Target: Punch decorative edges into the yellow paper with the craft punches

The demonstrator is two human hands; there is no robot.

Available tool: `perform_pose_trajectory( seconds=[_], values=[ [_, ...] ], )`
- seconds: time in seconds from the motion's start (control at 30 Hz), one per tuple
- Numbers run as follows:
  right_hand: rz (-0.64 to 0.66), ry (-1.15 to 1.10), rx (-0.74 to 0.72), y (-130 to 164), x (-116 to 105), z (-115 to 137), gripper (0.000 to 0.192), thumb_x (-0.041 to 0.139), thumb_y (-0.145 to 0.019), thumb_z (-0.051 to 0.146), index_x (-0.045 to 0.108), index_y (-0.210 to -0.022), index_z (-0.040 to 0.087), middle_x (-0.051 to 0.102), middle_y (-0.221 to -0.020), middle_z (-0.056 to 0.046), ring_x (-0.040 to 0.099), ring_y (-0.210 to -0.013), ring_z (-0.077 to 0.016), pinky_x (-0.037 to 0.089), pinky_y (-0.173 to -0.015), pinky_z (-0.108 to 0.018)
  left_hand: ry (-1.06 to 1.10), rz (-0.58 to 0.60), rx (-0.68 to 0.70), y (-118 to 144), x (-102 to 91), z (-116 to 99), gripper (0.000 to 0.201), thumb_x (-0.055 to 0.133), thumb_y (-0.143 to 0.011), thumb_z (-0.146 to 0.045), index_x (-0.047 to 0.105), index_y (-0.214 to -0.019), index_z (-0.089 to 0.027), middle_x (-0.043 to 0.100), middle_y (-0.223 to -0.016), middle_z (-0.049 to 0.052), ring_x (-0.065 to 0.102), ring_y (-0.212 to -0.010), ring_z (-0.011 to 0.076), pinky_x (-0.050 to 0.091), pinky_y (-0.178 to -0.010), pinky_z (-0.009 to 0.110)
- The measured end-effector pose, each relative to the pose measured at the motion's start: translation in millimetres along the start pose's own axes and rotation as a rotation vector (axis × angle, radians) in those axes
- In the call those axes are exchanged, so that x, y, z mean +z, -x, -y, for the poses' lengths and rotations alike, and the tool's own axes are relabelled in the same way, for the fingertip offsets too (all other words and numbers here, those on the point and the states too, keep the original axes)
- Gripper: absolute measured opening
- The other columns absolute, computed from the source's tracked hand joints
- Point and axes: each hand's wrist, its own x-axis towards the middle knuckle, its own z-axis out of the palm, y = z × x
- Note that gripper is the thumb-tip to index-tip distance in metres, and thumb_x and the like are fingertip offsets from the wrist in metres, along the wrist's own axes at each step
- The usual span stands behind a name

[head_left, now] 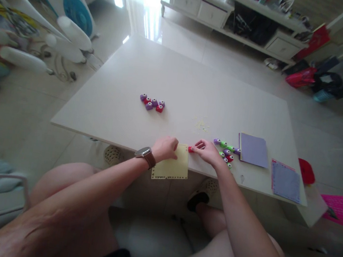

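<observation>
Left hand (165,148) pins the pale yellow paper sheet (171,167) at the white bench (165,74) edge. Right hand (208,150) has its grip on a small red plastic punch (191,149) at the sheet's right edge. Cluster of small purple, green and red punches (226,150) just right of it.

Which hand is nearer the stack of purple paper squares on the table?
Right. The right hand, on a red punch, sits just left of the purple paper stack; the left hand rests farther left on the yellow sheet.

Both forearms are reaching forward to the near edge of the white table (171,75); the left hand (165,148) is lying knuckles-up, fingers curled; the right hand (208,150) is pinching just beside it.
</observation>
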Motion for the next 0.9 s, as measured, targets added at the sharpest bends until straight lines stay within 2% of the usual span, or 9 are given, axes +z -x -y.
perform_pose_trajectory(
  seconds=[0.1,0.27,0.33,0.4,0.5,0.6,0.67,0.8,0.9],
  values=[
    [-0.094,0.047,-0.013,-1,-1,0,0.016,0.074,-0.080,0.034,0.065,-0.080,0.020,0.072,-0.084,-0.006,0.064,-0.075,-0.0194,0.048,-0.068,-0.030,0.005,-0.001,0.000,-1,1.3,3,0.026,0.083,-0.066,-0.036,0.069,-0.082,-0.021,0.068,-0.080,0.005,0.061,-0.074,0.0210,0.040,-0.063,0.029],
    [-0.349,0.199,-0.080,-3,2,1,0.015,0.064,-0.088,0.035,0.062,-0.079,0.022,0.069,-0.079,-0.005,0.062,-0.074,-0.0203,0.045,-0.069,-0.032,0.008,0.010,-0.008,-2,1.2,3,0.027,0.083,-0.066,-0.037,0.069,-0.083,-0.021,0.068,-0.079,0.005,0.061,-0.074,0.0211,0.039,-0.062,0.029],
    [-0.360,0.210,-0.100,-2,1,3,0.015,0.061,-0.089,0.035,0.063,-0.081,0.022,0.069,-0.078,-0.005,0.062,-0.072,-0.0203,0.045,-0.070,-0.032,0.002,0.016,-0.009,-2,0.8,2,0.027,0.082,-0.067,-0.037,0.070,-0.085,-0.021,0.069,-0.080,0.005,0.062,-0.074,0.0212,0.040,-0.062,0.029],
    [-0.332,0.197,-0.122,-1,1,4,0.011,0.063,-0.087,0.032,0.066,-0.091,0.022,0.068,-0.080,-0.004,0.062,-0.073,-0.0205,0.046,-0.072,-0.033,-0.004,0.014,-0.009,-2,0.8,2,0.026,0.081,-0.067,-0.037,0.070,-0.085,-0.021,0.070,-0.082,0.006,0.062,-0.074,0.0211,0.040,-0.062,0.029],
    [-0.287,0.255,-0.198,1,1,2,0.020,0.068,-0.082,0.024,0.068,-0.103,0.021,0.069,-0.091,-0.006,0.062,-0.086,-0.0228,0.048,-0.083,-0.034,-0.011,0.011,-0.008,-2,1.6,3,0.026,0.080,-0.067,-0.037,0.070,-0.085,-0.021,0.070,-0.082,0.006,0.062,-0.074,0.0209,0.038,-0.060,0.029],
    [-0.289,0.324,-0.239,0,4,-2,0.010,0.065,-0.084,0.021,0.070,-0.092,0.021,0.066,-0.099,-0.009,0.061,-0.094,-0.0247,0.046,-0.090,-0.036,-0.014,0.015,-0.010,-2,2.5,4,0.026,0.079,-0.067,-0.039,0.069,-0.085,-0.022,0.070,-0.082,0.005,0.062,-0.075,0.0209,0.037,-0.059,0.029],
    [-0.331,0.297,-0.233,-2,3,-3,0.006,0.065,-0.085,0.022,0.070,-0.088,0.021,0.064,-0.099,-0.008,0.060,-0.090,-0.0236,0.047,-0.088,-0.036,-0.020,0.018,-0.008,-3,2.8,4,0.026,0.079,-0.068,-0.039,0.069,-0.085,-0.022,0.070,-0.083,0.005,0.061,-0.075,0.0205,0.036,-0.058,0.029],
    [-0.435,0.164,-0.199,-6,-8,-3,0.009,0.066,-0.086,0.025,0.067,-0.092,0.019,0.067,-0.099,-0.006,0.061,-0.080,-0.0192,0.049,-0.080,-0.033,-0.029,0.026,-0.008,-3,2.8,4,0.026,0.078,-0.068,-0.039,0.068,-0.085,-0.022,0.070,-0.083,0.004,0.061,-0.074,0.0191,0.034,-0.058,0.029],
    [-0.427,0.204,-0.154,-5,-15,-5,0.005,0.065,-0.085,0.023,0.065,-0.089,0.020,0.069,-0.094,-0.005,0.061,-0.080,-0.0188,0.047,-0.077,-0.031,-0.026,0.025,-0.011,-2,2.4,4,0.026,0.077,-0.068,-0.039,0.068,-0.085,-0.022,0.070,-0.083,0.004,0.060,-0.074,0.0189,0.033,-0.057,0.029]
  ],
)
